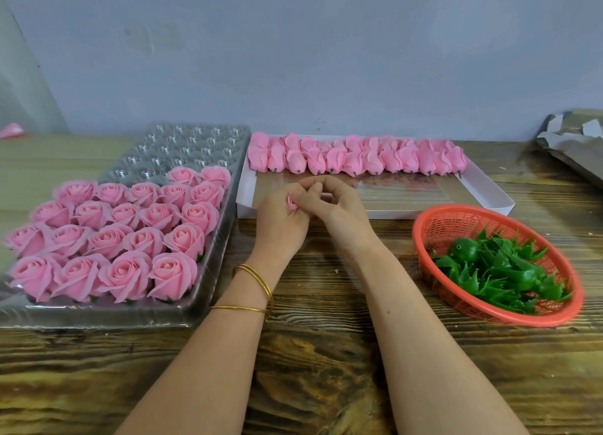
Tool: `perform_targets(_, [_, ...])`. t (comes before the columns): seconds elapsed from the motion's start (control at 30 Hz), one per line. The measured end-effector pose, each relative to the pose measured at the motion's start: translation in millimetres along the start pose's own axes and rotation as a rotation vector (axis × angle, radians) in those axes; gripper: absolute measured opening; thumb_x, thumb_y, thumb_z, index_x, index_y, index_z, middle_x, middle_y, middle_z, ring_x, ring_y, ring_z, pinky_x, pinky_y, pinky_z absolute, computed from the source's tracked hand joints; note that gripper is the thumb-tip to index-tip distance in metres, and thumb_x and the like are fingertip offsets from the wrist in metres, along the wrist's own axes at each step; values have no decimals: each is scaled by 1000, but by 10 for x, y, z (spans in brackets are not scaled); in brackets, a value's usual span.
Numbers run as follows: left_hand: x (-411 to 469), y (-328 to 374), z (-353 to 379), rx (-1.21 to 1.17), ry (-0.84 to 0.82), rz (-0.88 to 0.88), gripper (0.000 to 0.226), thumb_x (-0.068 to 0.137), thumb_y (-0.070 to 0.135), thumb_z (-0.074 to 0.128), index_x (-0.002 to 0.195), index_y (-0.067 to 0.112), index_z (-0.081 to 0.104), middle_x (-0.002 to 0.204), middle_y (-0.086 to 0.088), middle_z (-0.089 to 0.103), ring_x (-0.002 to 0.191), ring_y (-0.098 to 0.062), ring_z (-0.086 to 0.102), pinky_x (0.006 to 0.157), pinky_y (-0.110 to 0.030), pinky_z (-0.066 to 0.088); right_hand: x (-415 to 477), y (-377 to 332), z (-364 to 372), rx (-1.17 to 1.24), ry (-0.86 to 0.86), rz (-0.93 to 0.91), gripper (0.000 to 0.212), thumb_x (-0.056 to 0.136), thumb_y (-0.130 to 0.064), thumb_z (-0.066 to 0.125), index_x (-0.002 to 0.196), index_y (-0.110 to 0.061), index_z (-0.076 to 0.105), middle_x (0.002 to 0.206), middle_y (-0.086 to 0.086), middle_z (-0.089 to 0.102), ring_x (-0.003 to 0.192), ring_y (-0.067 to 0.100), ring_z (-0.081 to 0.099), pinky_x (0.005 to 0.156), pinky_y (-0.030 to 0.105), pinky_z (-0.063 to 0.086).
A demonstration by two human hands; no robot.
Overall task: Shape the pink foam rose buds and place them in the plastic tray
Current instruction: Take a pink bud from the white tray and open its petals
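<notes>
My left hand [280, 216] grips a small pink foam rose bud [291, 203], mostly hidden inside its curled fingers. My right hand [332, 203] meets it from the right, fingertips pinching the bud's top. Both hands hover over the front edge of a white cardboard tray [424, 203] that carries a row of unshaped pink buds [355, 157] along its far side. To the left lies the clear plastic tray [182, 141], its near rows filled with several shaped pink roses [124, 239] and its far cups bare.
A red plastic basket [434, 226] at the right holds green plastic calyxes [499, 268]. Crumpled grey paper [574, 141] sits at the far right corner. A grey wall stands behind the wooden table [326, 353].
</notes>
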State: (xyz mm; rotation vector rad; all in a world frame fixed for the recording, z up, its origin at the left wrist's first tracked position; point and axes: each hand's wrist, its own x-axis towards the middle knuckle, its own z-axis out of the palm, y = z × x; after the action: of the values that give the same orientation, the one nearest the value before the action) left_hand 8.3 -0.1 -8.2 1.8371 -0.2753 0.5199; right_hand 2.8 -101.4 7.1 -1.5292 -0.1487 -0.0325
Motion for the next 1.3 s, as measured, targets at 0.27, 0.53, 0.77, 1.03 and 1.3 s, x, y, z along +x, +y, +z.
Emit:
perform_targets(0.27, [-14, 30, -4, 60, 1, 20, 28, 94, 20, 59, 76, 41, 63, 62, 29, 61, 71, 13, 59, 60, -2, 38, 8, 16, 3, 2, -35, -32, 15, 84, -3, 71, 98, -5, 65, 84, 11, 67, 83, 16, 64, 76, 27, 54])
perform_targets(0.53, [-20, 51, 8, 71, 14, 36, 32, 94, 18, 59, 75, 43, 58, 60, 28, 58, 69, 18, 56, 58, 0, 36, 25, 42, 7, 5, -51, -45, 15, 83, -3, 71, 95, -9, 65, 82, 9, 67, 83, 16, 64, 68, 29, 56])
perform_targets(0.77, [-24, 52, 8, 82, -1, 30, 19, 95, 17, 57, 86, 30, 66, 67, 27, 59, 71, 20, 56, 61, 0, 35, 32, 46, 8, -14, -38, -58, 15, 83, -1, 71, 92, -11, 65, 78, 5, 67, 79, 12, 63, 66, 24, 53])
perform_targets(1.03, [27, 11, 5, 2, 124, -16, 27, 98, 15, 52, 79, 0, 63, 74, -14, 63, 68, -16, 58, 62, -26, 46, 73, 35, 1, 191, -2, 38, 14, 90, -7, 55, 85, -9, 67, 86, 11, 66, 82, 18, 62, 70, 28, 53])
perform_targets(1.3, [55, 22, 22, -320, 143, -155, 39, 97, 27, 56, 88, -10, 60, 86, -30, 65, 76, -30, 66, 70, -45, 56, 38, 95, 13, -63, -87, -95, 40, 70, 24, 65, 93, -9, 58, 80, -1, 63, 66, -1, 61, 68, 15, 52])
